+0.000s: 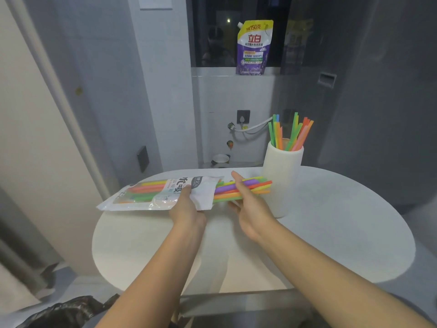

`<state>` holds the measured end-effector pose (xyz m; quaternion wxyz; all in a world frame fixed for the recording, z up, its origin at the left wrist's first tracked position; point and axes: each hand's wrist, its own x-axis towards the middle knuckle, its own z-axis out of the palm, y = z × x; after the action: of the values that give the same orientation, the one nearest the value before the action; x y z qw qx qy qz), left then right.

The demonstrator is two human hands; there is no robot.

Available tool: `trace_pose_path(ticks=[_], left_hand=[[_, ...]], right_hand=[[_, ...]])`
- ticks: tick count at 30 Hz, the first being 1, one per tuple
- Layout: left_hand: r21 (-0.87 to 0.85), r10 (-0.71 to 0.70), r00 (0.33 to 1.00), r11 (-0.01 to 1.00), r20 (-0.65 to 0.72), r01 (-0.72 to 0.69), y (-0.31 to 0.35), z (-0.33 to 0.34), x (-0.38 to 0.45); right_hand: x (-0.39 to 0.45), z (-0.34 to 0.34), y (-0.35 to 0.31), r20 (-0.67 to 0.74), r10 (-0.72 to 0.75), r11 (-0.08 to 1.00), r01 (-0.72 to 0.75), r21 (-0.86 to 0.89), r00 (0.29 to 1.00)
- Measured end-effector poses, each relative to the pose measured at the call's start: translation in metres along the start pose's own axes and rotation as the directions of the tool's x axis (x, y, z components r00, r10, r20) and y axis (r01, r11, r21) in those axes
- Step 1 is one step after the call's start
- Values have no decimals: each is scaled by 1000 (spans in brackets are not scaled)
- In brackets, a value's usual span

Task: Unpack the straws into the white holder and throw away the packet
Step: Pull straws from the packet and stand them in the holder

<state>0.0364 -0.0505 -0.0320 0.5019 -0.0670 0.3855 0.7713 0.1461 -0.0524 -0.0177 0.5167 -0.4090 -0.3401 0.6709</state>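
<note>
Head: straws (289, 134) in wht holder (281, 176)

The packet (151, 195) I hold in my left hand (186, 209) is thin plastic film, glossy and crinkled, clear along one part and printed white at its open end. The straws (248, 185) under my right hand (250, 207) look like smooth plastic with a soft sheen, in bright solid colours. The white holder (281, 176) near the table's far edge has a matt, faintly grainy surface; I cannot tell its material. The table (331, 221) top is smooth, pale and matt. The detergent pouch (254, 48) on the sill is glossy printed plastic.
</note>
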Motion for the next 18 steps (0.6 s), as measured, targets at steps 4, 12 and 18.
trace_pose_path(ticks=[4,12,18], left_hand=[[-36,-14,1000,999,9,14,5,0,1],[-68,-39,999,997,21,40,10,1,1],[-85,-40,999,995,27,42,9,2,1]], right_hand=[[1,-2,-8,-63,-76,996,73,-46,995],[-1,-9,-24,-37,-351,930,344,-133,936],[3,-13,-38,-87,-346,934,334,-126,934]])
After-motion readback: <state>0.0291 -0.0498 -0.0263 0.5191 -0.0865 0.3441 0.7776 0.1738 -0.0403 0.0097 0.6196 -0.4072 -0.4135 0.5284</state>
